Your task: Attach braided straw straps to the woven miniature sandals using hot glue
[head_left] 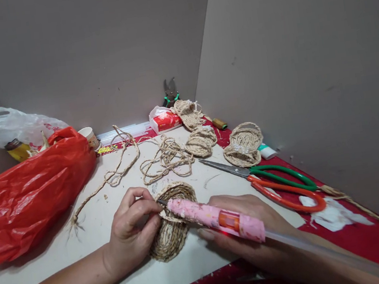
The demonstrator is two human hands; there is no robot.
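Currently the right hand (243, 221) grips a pink glue gun (214, 218), its long axis running from lower right to upper left, nozzle at the oval woven straw sole (173, 224) on the counter (124, 282). The left hand (131, 230) pinches the sole's edge between clenched fingers (145, 207). Beyond the fingers lie braided straw cord (165, 157) and green-and-orange-handled scissors (272, 182); a red plastic bag (27, 193) sits left.

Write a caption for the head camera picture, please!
Right hand aims pink glue gun at woven straw sandal; left hand steadies it.
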